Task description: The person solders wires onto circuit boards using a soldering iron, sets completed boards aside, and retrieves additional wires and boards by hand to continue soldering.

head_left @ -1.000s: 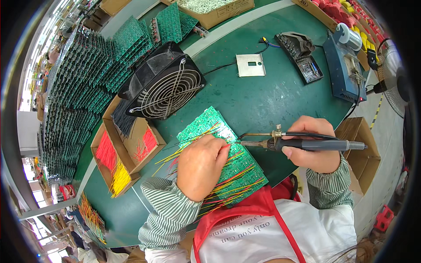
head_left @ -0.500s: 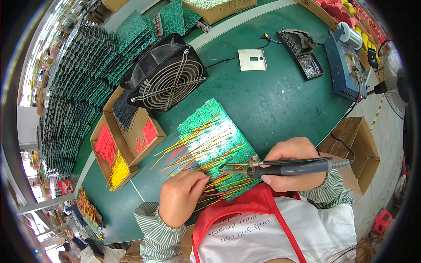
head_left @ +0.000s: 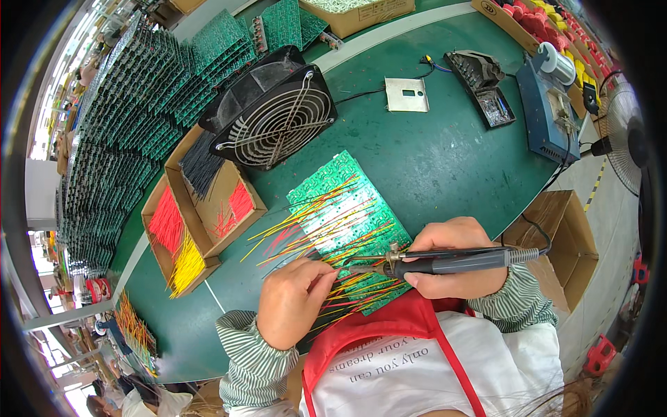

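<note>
Gripped in your R hand (head_left: 464, 235): grey soldering iron (head_left: 455, 264), tip over circuit board (head_left: 333, 175), ctr of frame; L hand (head_left: 288, 300) fingertips pressed tog., can't tell on what.

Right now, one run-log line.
right hand: gripping soldering iron | left hand: near its tip, hold unclear | circuit board: under iron, wires across it | black fan: on table

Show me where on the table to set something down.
The widest bare patch of table lies right of the circuit board, bordered by the metal plate and blue soldering station. A smaller one lies between the cardboard tray and the striped left sleeve. It is crowded at the left hand, right hand and wires over the board.
</note>
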The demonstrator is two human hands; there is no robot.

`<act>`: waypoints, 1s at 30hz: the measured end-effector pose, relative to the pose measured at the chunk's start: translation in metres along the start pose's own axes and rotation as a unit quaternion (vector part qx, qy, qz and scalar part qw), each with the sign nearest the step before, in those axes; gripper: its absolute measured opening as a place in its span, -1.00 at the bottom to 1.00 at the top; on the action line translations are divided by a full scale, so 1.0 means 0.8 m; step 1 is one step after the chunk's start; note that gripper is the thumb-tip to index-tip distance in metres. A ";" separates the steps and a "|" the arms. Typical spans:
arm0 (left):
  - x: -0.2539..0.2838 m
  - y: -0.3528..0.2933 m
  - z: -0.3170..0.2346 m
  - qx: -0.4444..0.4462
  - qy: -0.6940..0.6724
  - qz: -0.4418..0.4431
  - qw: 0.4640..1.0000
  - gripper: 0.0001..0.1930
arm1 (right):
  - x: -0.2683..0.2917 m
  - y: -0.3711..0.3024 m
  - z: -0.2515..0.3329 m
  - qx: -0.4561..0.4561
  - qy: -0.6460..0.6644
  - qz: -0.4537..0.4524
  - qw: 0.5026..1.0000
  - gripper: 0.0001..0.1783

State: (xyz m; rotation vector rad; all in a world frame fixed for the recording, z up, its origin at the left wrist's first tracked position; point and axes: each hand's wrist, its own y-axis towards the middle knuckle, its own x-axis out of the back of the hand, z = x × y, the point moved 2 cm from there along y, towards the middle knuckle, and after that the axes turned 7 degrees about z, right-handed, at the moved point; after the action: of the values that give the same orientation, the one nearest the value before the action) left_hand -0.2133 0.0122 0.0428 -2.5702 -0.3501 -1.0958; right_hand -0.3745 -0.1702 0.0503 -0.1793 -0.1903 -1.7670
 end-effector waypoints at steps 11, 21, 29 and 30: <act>0.004 0.006 -0.011 0.001 0.048 -0.003 0.999 -0.90 | 0.011 -0.003 0.000 0.015 -0.009 -0.016 1.000 -0.82; 0.009 0.010 -0.032 -0.023 0.055 -0.073 0.996 -0.93 | 0.023 -0.017 -0.001 0.017 -0.017 -0.064 0.998 -0.82; -0.006 0.025 -0.026 -0.038 0.048 -0.025 0.998 -0.91 | 0.023 -0.016 -0.004 0.007 -0.029 -0.056 0.998 -0.83; -0.006 0.026 -0.025 -0.038 0.048 -0.025 0.998 -0.91 | 0.023 -0.016 -0.005 0.008 -0.030 -0.056 0.998 -0.83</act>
State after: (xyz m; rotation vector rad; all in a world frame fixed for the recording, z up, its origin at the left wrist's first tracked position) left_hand -0.2226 -0.0151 0.0484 -2.5741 -0.3563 -1.2689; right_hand -0.3906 -0.1860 0.0504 -0.2143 -0.2627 -1.8719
